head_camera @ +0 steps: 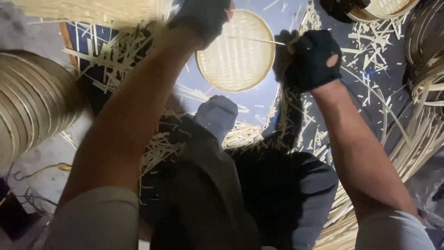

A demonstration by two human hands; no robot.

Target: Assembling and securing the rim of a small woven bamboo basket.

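Observation:
Both my hands wear black gloves. My left hand (203,18) is raised at the top centre, closed around something I cannot make out, just left of a round woven bamboo tray (236,60) lying on the blue floor. My right hand (312,58) is a fist at the tray's right edge, gripping a thin bamboo strip (256,40) that stretches left across the tray toward my left hand. My dark-trousered knees and a grey foot (217,113) are below the tray.
Bamboo slivers (370,41) litter the floor. A stack of bent bamboo hoops (27,102) stands at the left. More hoops and long strips (425,83) pile at the right. Another woven tray (384,9) sits at the top right.

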